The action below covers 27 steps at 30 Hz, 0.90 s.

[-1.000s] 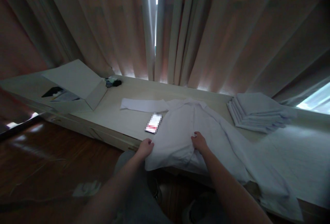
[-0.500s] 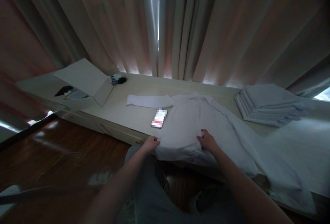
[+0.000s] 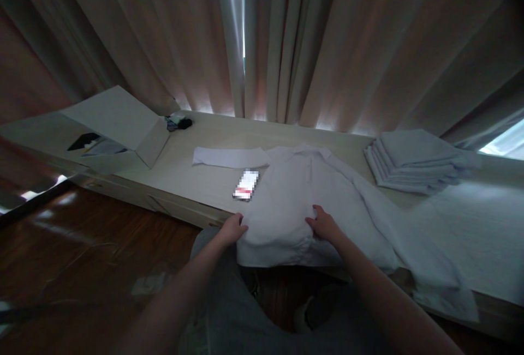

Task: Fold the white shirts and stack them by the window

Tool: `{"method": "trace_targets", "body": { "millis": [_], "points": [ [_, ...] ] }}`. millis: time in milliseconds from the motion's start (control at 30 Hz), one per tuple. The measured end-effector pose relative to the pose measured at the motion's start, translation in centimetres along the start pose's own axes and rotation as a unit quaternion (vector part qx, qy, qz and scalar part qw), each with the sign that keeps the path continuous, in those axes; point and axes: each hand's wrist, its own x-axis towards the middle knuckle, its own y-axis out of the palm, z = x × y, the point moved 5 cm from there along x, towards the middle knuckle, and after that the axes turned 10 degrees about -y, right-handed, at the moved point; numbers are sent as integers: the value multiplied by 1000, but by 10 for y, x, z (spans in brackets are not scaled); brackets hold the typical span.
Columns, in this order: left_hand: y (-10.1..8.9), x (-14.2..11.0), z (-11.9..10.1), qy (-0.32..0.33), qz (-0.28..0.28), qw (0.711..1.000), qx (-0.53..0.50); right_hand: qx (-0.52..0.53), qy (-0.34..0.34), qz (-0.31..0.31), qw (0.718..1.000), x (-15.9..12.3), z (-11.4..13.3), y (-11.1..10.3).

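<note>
A white long-sleeved shirt (image 3: 282, 202) lies spread on the long white counter, its collar away from me and its hem hanging over the front edge. One sleeve stretches out to the left; the other trails to the lower right. My left hand (image 3: 234, 228) pinches the shirt's left side edge near the hem. With thumb and fingers bent together, my right hand (image 3: 323, 224) grips the cloth near the front opening. Just left of the shirt's body lies a phone (image 3: 246, 185) with its screen lit and blurred.
A stack of folded white cloths (image 3: 413, 158) sits at the right on the counter (image 3: 229, 131). An open white box (image 3: 118, 118) with papers and a dark item stands at the left, beside a small dark bundle (image 3: 179, 121). Curtains (image 3: 180, 38) hang behind.
The view has shifted slightly to the right. The hem now hangs a little lower and flatter over the edge, while both hands stay at the same places on the shirt.
</note>
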Motion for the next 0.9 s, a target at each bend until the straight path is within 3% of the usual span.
{"method": "trace_targets", "body": {
  "millis": [167,300,433,567,733,900],
  "points": [
    [-12,0,-10,-17,-44,997,62,-86,-12,-9,996,8,-6,-14],
    [-16,-2,-60,92,-111,983,115,-114,-15,-39,993,21,-17,-37],
    [9,-4,-119,221,-115,958,139,-156,-46,-49,985,21,-27,-41],
    [43,7,-157,271,-111,943,158,-202,-38,-43,978,13,-45,-27],
    [67,33,-167,249,-100,946,181,-217,-18,-57,974,8,-58,-19],
    [72,39,-163,247,-105,942,200,-220,-20,-76,972,5,-56,-22]
  ]
}}
